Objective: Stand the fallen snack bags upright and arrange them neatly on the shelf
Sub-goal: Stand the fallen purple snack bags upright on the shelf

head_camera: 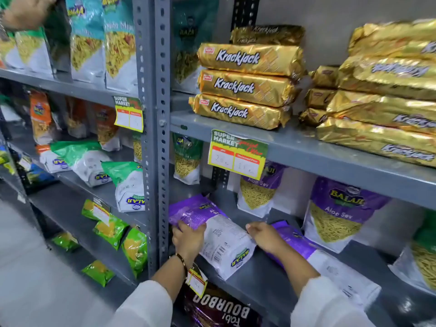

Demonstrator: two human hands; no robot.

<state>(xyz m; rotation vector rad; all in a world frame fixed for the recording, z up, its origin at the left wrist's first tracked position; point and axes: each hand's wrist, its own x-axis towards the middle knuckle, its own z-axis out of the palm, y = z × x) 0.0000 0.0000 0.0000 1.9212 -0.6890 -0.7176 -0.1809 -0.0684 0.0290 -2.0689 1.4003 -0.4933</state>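
A purple and white Balaji snack bag (pixel 221 237) lies flat on its back on the grey shelf (pixel 264 286), its top toward the back left. My left hand (pixel 187 239) grips its left edge, and my right hand (pixel 265 236) holds its right edge. A second fallen purple bag (pixel 330 267) lies flat just right of it, partly under my right wrist. Two purple Aloo Sev bags stand upright behind, one (pixel 257 192) at the back and one (pixel 337 213) to the right.
Gold Krackjack packs (pixel 247 83) are stacked on the shelf above. A price tag (pixel 237 153) hangs from that shelf's edge. In the left bay, green and white bags (pixel 87 161) lie toppled. A dark Bourbon pack (pixel 219 310) sits below. Another person's hand (pixel 23 10) shows at top left.
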